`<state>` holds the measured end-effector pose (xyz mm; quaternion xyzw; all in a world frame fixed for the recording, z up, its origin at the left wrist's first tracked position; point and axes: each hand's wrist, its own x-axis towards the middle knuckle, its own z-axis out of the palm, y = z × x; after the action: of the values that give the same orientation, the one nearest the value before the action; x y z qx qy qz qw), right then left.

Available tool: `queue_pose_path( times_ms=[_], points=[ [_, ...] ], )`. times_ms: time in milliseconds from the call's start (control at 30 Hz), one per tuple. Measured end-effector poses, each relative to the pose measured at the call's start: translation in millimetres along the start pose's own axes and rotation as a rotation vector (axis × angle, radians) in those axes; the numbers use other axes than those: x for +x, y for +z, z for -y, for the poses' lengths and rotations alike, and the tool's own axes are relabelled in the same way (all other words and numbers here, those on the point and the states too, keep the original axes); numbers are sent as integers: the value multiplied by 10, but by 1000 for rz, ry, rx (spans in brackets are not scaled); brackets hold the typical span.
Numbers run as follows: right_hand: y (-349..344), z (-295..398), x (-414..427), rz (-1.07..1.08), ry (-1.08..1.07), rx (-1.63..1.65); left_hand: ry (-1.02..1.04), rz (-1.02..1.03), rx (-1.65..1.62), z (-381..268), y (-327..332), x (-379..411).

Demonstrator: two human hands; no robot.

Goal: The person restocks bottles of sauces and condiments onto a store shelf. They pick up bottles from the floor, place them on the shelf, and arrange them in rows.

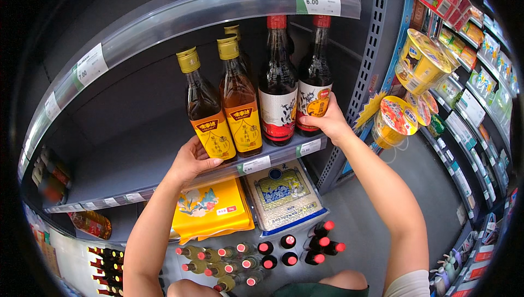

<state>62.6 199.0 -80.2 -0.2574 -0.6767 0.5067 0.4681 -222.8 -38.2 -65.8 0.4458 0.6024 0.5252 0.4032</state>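
Observation:
My left hand (194, 160) is around the base of a yellow-capped glass bottle (211, 133) with an orange and yellow label, which leans slightly at the shelf's front edge. A matching bottle (242, 127) stands close beside it, and a third yellow cap (233, 30) shows behind. My right hand (327, 119) grips the lower part of a dark glass bottle (314, 92) with a red cap and a white and red label. Between the hands stands another such dark bottle (278, 104). All rest on a grey metal shelf (135, 166).
Overhead runs a shelf edge (196, 8) with price tags. Underneath lie a yellow bag (213, 211) and a clear bag of rice (286, 198). Several red-capped bottles (241, 262) stand on the floor by my knees. Instant noodle cups (395, 117) hang at the right upright.

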Motion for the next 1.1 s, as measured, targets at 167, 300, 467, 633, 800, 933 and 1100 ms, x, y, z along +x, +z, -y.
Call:
queue_pose_path(
  times_ms=[167, 300, 467, 633, 800, 933, 1100],
  points=[
    [49, 78, -178, -3, -14, 106, -6, 31, -10, 55, -37, 15],
    [31, -44, -182, -12, -73, 59, 9, 54, 14, 47, -51, 22],
    [264, -111, -505, -221, -330, -232, 4, 42, 62, 7, -33, 0],
    [714, 188, -1173, -205, -401, -214, 51, 76, 76, 34, -59, -10],
    [1072, 140, -1300, -12, -304, -285, 50, 47, 108, 16, -12, -8],
    [1243, 31, -1278, -2, -294, -280, 92, 44, 117, 142, -79, 31],
    [1289, 16, -1281, -2, -264, -272, 65, 44, 140, 63, -27, 43]
  ],
)
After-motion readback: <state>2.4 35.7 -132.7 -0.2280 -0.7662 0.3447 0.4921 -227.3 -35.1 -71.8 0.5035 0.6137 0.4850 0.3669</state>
